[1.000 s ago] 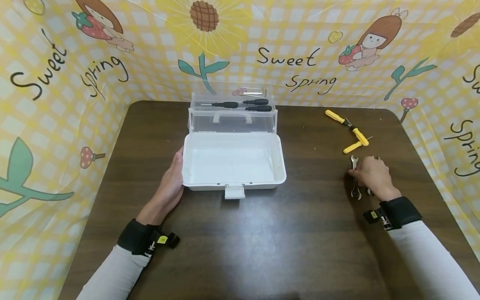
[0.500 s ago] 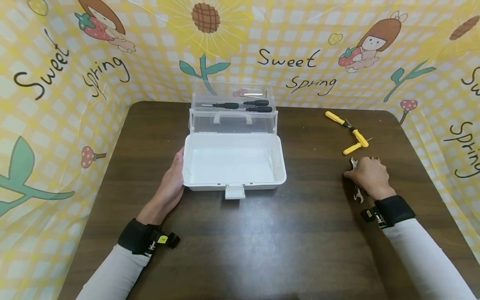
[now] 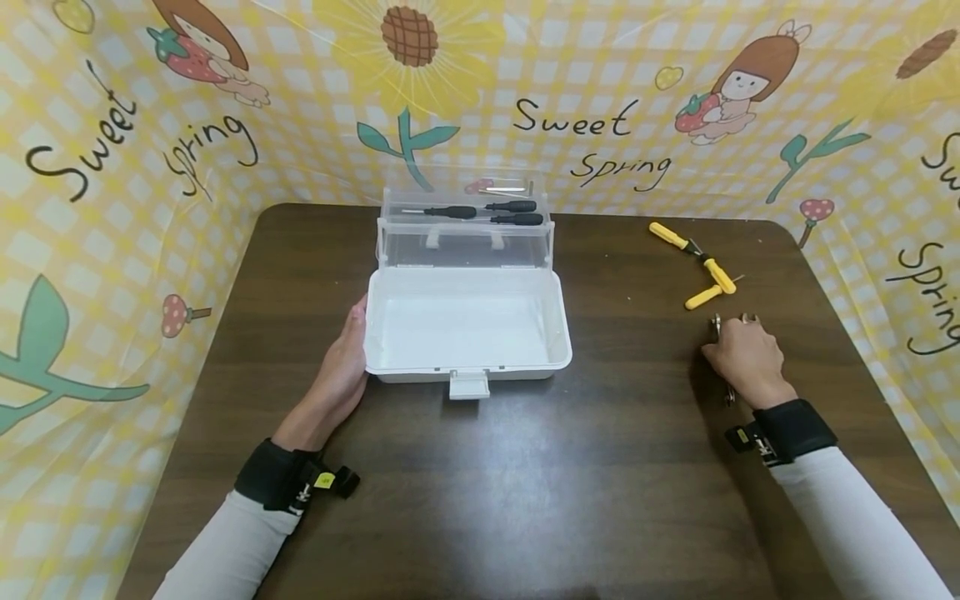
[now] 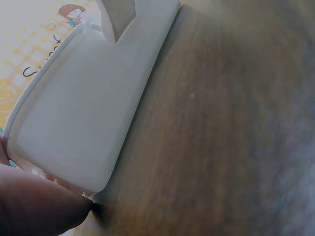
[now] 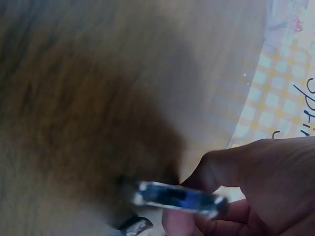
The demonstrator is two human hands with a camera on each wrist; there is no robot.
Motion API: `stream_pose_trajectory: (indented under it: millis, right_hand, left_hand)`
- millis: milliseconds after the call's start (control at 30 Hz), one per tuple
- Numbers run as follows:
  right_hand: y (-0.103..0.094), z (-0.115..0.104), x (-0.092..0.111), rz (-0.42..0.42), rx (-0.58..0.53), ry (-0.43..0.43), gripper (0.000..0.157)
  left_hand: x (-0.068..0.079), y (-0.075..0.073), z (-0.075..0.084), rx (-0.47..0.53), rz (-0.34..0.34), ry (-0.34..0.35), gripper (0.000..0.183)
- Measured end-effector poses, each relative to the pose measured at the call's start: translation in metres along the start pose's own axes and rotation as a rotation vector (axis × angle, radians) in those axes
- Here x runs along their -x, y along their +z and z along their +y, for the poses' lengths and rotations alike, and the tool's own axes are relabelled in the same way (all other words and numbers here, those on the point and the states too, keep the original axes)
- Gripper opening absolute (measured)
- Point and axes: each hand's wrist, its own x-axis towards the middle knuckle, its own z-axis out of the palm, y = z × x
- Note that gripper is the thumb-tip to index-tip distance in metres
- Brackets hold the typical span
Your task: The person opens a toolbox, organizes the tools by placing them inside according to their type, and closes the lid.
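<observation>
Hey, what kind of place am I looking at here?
Probably a tabletop workspace, perhaps set up for recording: a brown table with patterned cloth around it, an open white toolbox, and wrist-worn cameras. The room beyond is hidden.

The yellow-and-white checked cloth (image 3: 487, 87) bore the black words "Sweet" (image 3: 576, 119) and "Spring" (image 3: 621, 170) at the back and left; at the right, "Spring" stood below a cut-off "Sw". White lettering on the black wristbands (image 3: 795, 429) was unreadable.
</observation>
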Motion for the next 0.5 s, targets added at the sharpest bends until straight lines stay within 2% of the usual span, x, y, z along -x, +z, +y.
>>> stream_pose_trajectory:
  millis: [300,500]
  right_hand:
    - [-0.01,0.001,0.006,-0.041,-0.051,-0.056,0.022]
    - [-0.018,0.0,0.006,-0.084,-0.077,-0.147,0.022]
  left_hand:
    - [0.0,0.0,0.0,-0.003,0.001,-0.015,0.071]
    - [0.0,0.0,0.0,-0.001,0.0,-0.015,0.071]
